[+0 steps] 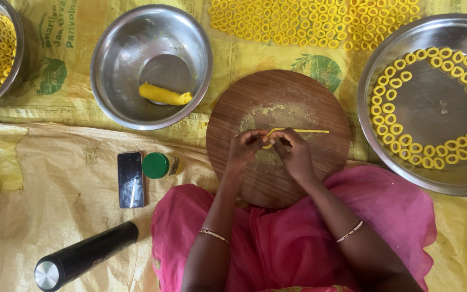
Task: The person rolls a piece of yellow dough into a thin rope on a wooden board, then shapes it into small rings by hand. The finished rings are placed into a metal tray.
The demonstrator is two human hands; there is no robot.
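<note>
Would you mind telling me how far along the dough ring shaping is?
Done: many yellow rings lie on the sheet, more line the steel tray. In hand: left hand and right hand curl a thin dough rope on the round wooden board. Left: a dough lump in the steel bowl.

We find bare board (304,103) beyond our hands; a bowl (120,54) blocks the left, a tray (433,103) the right, rings (298,24) lie ahead.

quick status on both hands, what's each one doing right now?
Left hand: fingers pinched on the near end of the thin yellow dough strand, over the round wooden board.
Right hand: pinched on the same strand end, beside the left.
</note>
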